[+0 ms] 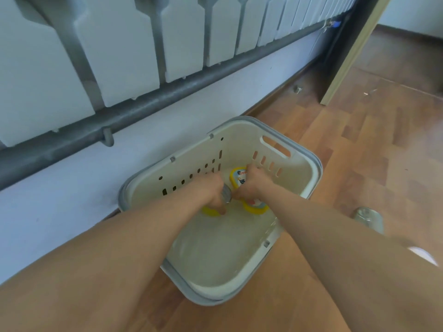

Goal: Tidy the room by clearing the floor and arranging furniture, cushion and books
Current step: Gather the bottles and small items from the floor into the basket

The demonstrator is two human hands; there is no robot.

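A cream plastic basket (309, 161) with a grey rim stands on the wooden floor by the wall. Both my arms reach down into it. My left hand (214, 191) is closed around a clear grey-capped bottle (226, 194), with a yellow container (208, 210) under it. My right hand (251, 184) grips a yellow-rimmed tub (237, 177) with a printed label. A second yellow-rimmed tub (257, 207) lies just below that wrist on the basket's bottom.
A white radiator (119, 56) with a grey pipe (167, 97) runs along the wall above the basket. A clear plastic bottle (368, 216) lies on the floor to the right. A door frame (347, 56) stands at the far right.
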